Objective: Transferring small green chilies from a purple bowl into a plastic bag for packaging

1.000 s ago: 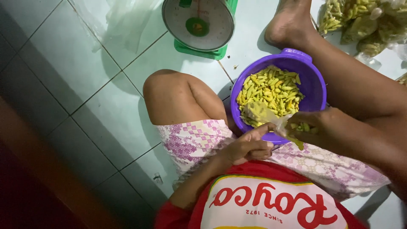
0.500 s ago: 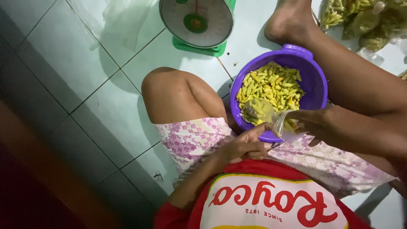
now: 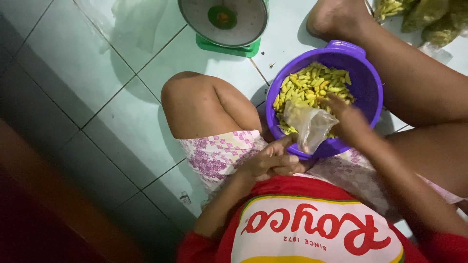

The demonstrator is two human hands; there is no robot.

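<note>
You sit on the tiled floor (image 3: 97,97) with a purple basin (image 3: 363,78) between your legs, its near rim just past your lap. The basin is full of yellow-green snack sticks (image 3: 312,85). Your left hand (image 3: 273,159) sits low against your lap, fingers curled and pinching the near edge of a clear plastic bag (image 3: 308,125). Your right hand (image 3: 348,119) is over the basin's near side, fingers loosely bent and resting on the sticks, touching the bag's far side; whether it grips the bag or just scoops, I cannot tell, the hand is blurred. The bag hangs between both hands, over the basin rim, mouth toward the sticks, looks mostly empty. Your left knee (image 3: 195,104) is bent up beside the basin. A foot (image 3: 336,19) rests on the floor just past the basin's far rim. A green scale with a round pan (image 3: 224,22) stands on the floor beyond the knee, well apart from the hands. Filled bags of the same snacks (image 3: 424,17) lie at top right near the foot.
</note>
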